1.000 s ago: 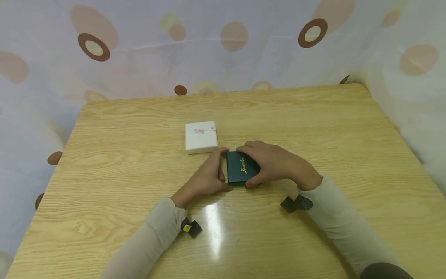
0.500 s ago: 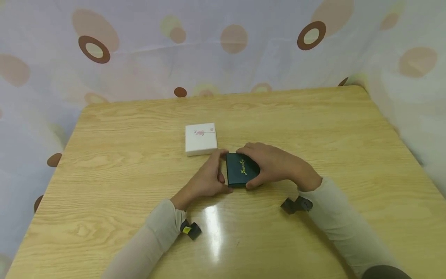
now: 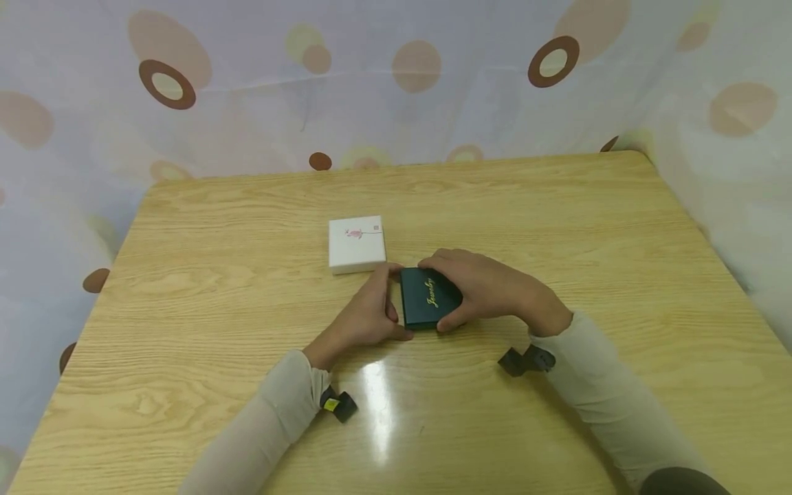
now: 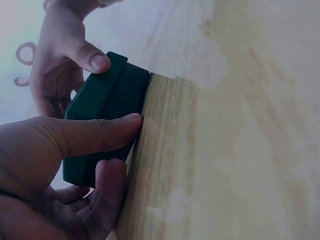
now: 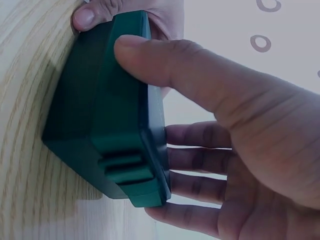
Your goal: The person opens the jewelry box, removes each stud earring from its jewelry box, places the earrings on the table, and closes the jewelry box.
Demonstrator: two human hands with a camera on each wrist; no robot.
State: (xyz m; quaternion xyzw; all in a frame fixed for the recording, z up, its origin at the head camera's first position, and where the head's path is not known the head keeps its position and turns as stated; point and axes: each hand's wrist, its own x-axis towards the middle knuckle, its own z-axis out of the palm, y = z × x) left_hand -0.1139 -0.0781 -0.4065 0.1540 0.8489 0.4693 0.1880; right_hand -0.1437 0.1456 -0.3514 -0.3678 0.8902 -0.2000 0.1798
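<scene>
The left hand (image 3: 365,313) and the right hand (image 3: 491,289) are both clamped on a dark green box (image 3: 421,302), which is set on the wood-grain desk (image 3: 185,289), in front of the person. The box's left end is held by the left hand, its thumb laid along the near side of the lower part (image 5: 77,82). The wider lid (image 5: 120,95) is gripped by the right hand, with its thumb pressed on the near side and its fingers reached over to the far side. The lid is seated on the lower part, and gold lettering (image 3: 432,293) reading "Jewelry" is shown on its top. A ribbed, raised detail (image 5: 127,167) is seen at the lid's right end. Beyond the left hand, a white box (image 3: 357,244) marked with a pink flower is placed on the desk; whether it is touched by the left index finger cannot be told. Both forearms are covered by pale sleeves (image 3: 594,375), and small black devices (image 3: 526,361) are worn at the wrists. The desk is backed by a cloth (image 3: 371,103) patterned with circles.
</scene>
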